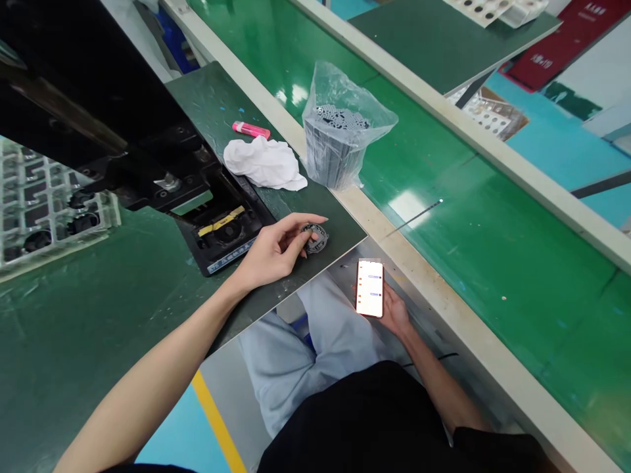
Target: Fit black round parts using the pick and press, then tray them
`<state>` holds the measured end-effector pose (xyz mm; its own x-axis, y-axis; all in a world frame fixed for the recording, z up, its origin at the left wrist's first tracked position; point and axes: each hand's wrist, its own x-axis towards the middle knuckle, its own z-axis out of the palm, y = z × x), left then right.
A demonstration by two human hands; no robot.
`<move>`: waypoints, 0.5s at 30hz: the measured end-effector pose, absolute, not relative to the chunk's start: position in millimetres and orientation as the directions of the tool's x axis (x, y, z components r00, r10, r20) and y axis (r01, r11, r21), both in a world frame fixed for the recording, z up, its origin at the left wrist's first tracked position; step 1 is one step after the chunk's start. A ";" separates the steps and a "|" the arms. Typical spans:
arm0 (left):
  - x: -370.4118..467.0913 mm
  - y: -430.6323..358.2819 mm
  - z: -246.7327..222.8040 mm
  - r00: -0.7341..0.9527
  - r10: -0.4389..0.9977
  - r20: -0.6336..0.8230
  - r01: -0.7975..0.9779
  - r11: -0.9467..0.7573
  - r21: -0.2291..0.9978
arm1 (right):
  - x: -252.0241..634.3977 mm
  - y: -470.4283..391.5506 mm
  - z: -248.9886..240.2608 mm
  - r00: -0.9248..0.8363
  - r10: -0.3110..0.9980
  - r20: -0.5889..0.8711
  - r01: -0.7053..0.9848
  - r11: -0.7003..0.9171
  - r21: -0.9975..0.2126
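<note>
My left hand (279,251) rests near the corner of the dark green table, its fingers closed on a small round dark part (318,240) with a patterned face. Low beside the table edge, over my lap, my right hand (394,311) holds a smartphone (369,288) upright with its screen lit. The fingers behind the phone are mostly hidden. Left of my left hand is a black press fixture (231,246), with a yellow strip (221,221) and a round dark part (229,232) in its recess.
A clear plastic bag (338,148) of stacked dark parts stands at the belt's edge. A white cloth (266,163) and a pink lighter-like object (251,129) lie behind the fixture. At left is a clear tray (49,246) of dark parts. The green conveyor belt (468,223) runs along the right.
</note>
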<state>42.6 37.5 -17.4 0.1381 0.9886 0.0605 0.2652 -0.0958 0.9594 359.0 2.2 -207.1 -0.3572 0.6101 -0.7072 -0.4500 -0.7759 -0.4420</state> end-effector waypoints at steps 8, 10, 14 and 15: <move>41.9 35.4 -17.7 0.135 0.991 0.013 0.302 -0.054 0.952 | 357.4 3.0 -200.5 -0.380 0.581 -0.720 -0.457 -0.794 -0.400; 42.2 35.6 -17.6 0.134 0.991 0.011 0.306 -0.051 0.951 | 355.2 2.9 -201.4 -0.365 0.585 -0.724 -0.464 -0.789 -0.404; 42.2 36.2 -17.1 0.134 0.991 0.017 0.312 -0.058 0.948 | 350.4 1.4 -205.5 -0.307 0.603 -0.737 -0.457 -0.772 -0.441; 42.0 36.1 -16.6 0.137 0.990 0.020 0.317 -0.063 0.946 | 350.0 1.2 -206.0 -0.286 0.612 -0.737 -0.449 -0.765 -0.461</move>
